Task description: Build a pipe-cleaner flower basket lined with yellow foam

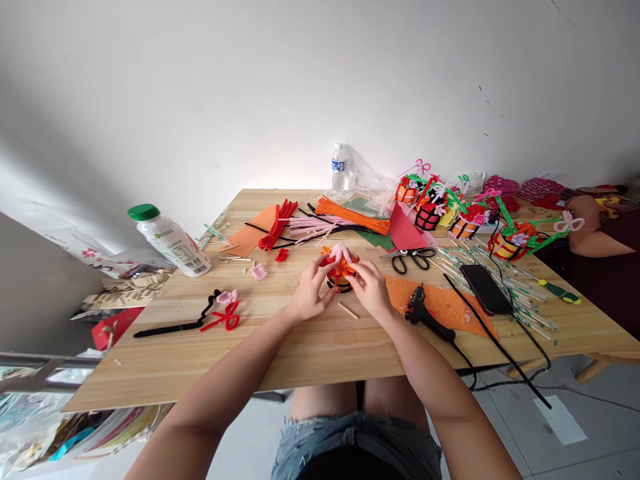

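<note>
Both hands meet over a small pipe-cleaner flower basket [340, 288] that stands on the wooden table [280, 347]. Fluffy pink and orange flowers fill its top, and dark bands cross its orange side. My left hand [311, 288] has its fingers closed at the basket's left edge, pinching an orange pipe-cleaner flower [342, 268]. From the right, my right hand [371, 290] pinches the same orange flower. The fingertips cover part of the basket. Just below lies a short wooden stick [349, 310].
Right of my hands lie scissors [410, 259], a glue gun [424, 313] with its cord, and a phone [486, 288]. Finished flower baskets [466, 223] stand behind. Pipe-cleaner bundles [350, 215] lie at the back, a white bottle [173, 241] at left. A person's arm [593, 230] rests far right.
</note>
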### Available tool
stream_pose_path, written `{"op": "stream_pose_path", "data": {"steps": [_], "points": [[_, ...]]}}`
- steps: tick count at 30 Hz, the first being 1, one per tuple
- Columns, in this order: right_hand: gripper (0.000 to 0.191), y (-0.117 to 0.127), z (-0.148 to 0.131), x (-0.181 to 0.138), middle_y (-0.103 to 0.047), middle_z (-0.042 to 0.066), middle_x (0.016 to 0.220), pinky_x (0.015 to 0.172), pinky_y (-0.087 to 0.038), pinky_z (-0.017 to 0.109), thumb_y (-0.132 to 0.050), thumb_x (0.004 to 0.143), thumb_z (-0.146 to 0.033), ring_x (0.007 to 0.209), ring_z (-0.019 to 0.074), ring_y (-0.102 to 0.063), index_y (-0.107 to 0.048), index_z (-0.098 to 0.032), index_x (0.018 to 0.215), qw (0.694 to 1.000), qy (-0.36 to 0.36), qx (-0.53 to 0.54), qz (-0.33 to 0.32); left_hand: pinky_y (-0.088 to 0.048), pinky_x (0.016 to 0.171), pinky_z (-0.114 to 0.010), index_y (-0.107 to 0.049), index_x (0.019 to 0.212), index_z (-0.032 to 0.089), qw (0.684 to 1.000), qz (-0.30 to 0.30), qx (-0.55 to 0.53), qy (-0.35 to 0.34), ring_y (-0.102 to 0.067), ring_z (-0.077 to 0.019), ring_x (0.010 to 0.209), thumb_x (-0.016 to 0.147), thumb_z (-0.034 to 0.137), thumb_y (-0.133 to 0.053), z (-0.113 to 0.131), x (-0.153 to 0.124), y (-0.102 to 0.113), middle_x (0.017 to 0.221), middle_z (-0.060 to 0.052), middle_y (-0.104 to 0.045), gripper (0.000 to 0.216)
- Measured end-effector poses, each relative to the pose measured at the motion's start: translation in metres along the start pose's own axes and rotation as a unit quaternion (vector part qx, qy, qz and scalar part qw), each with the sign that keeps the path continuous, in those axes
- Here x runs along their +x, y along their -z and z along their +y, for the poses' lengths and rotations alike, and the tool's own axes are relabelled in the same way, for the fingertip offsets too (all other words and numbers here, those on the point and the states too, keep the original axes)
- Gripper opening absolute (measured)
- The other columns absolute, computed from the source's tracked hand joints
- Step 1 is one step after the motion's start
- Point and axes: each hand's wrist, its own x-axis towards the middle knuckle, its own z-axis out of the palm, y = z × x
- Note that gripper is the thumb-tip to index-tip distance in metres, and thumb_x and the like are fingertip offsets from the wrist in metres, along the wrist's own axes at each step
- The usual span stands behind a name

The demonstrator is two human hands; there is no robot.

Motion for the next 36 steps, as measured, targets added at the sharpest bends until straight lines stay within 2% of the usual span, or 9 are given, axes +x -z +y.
{"op": "stream_pose_path", "data": {"steps": [6,12,15,18,22,25,29,33,36], "points": [[0.025,0.000,-0.002,0.000,-0.063,0.010,0.100,0.071,-0.057,0.034,-0.055,0.090,-0.026,0.087,0.0213,-0.063,-0.064,-0.022,0.113,1.000,0.006,-0.005,0.002,-0.035,0.109,-0.052,-0.035,0.141,0.021,1.000,0.009,0.008,-0.014,-0.035,-0.0311,0.137,0.087,0.030,-0.053,0.000,0.000,0.001,0.145,-0.018,-0.033,0.057],[0.035,0.008,-0.007,0.002,-0.063,0.012,0.102,0.064,-0.057,0.031,-0.052,0.091,-0.037,0.082,0.0202,-0.062,-0.060,-0.021,0.121,0.999,-0.026,-0.007,0.039,-0.032,0.111,-0.053,-0.017,0.147,0.019,0.997,0.071,0.026,-0.004,-0.028,-0.0323,0.141,0.086,0.032,-0.057,-0.002,-0.002,-0.005,0.150,-0.021,-0.025,0.074],[0.040,0.008,0.001,0.005,-0.064,0.014,0.104,0.066,-0.057,0.033,-0.043,0.093,-0.045,0.087,0.0222,-0.063,-0.061,-0.019,0.119,0.990,-0.109,0.033,0.081,-0.034,0.108,-0.055,-0.014,0.145,0.013,0.991,0.116,0.035,0.062,-0.030,-0.0362,0.138,0.079,0.042,-0.067,-0.013,-0.006,-0.018,0.145,-0.025,-0.028,0.089],[0.047,0.002,0.013,0.006,-0.062,0.014,0.119,0.086,-0.055,0.040,-0.042,0.091,-0.054,0.108,0.0261,-0.060,-0.063,-0.021,0.117,0.973,-0.191,0.113,0.061,-0.043,0.099,-0.053,-0.022,0.141,0.009,0.977,0.131,0.000,0.167,-0.044,-0.0358,0.125,0.068,0.050,-0.074,-0.026,-0.009,-0.031,0.132,-0.025,-0.040,0.098],[0.057,-0.005,0.019,0.007,-0.056,0.010,0.135,0.102,-0.045,0.045,-0.045,0.085,-0.064,0.125,0.0278,-0.051,-0.061,-0.023,0.121,0.944,-0.255,0.210,0.019,-0.048,0.091,-0.047,-0.038,0.130,0.013,0.956,0.146,-0.069,0.246,-0.055,-0.0273,0.106,0.063,0.049,-0.077,-0.034,-0.009,-0.034,0.111,-0.014,-0.051,0.085],[0.058,-0.005,0.016,0.007,-0.058,0.010,0.132,0.096,-0.050,0.044,-0.047,0.083,-0.066,0.118,0.0276,-0.056,-0.062,-0.023,0.119,0.929,-0.258,0.265,0.010,-0.048,0.092,-0.043,-0.048,0.120,0.016,0.947,0.156,-0.127,0.251,-0.060,-0.0222,0.098,0.067,0.042,-0.074,-0.032,-0.004,-0.029,0.100,-0.008,-0.058,0.064],[0.050,0.001,0.007,0.008,-0.068,0.010,0.109,0.079,-0.056,0.038,-0.052,0.082,-0.063,0.096,0.0235,-0.065,-0.066,-0.022,0.106,0.917,-0.250,0.310,0.027,-0.047,0.096,-0.042,-0.053,0.116,0.018,0.927,0.170,-0.218,0.255,-0.064,-0.0197,0.097,0.073,0.035,-0.068,-0.032,0.002,-0.023,0.105,-0.009,-0.065,0.050],[0.043,0.003,-0.006,0.005,-0.069,0.006,0.084,0.066,-0.057,0.032,-0.052,0.084,-0.059,0.072,0.0178,-0.066,-0.067,-0.020,0.093,0.911,-0.234,0.341,0.001,-0.049,0.094,-0.040,-0.052,0.123,0.017,0.864,0.161,-0.367,0.305,-0.064,-0.0212,0.102,0.071,0.032,-0.068,-0.039,0.004,-0.023,0.110,-0.011,-0.066,0.057],[0.040,0.001,-0.014,0.001,-0.068,0.005,0.076,0.061,-0.056,0.030,-0.051,0.087,-0.055,0.067,0.0173,-0.067,-0.068,-0.019,0.087,0.923,-0.211,0.322,-0.026,-0.051,0.093,-0.040,-0.053,0.125,0.016,0.825,0.139,-0.442,0.324,-0.065,-0.0227,0.102,0.068,0.029,-0.071,-0.043,0.005,-0.025,0.111,-0.011,-0.067,0.062]]}}
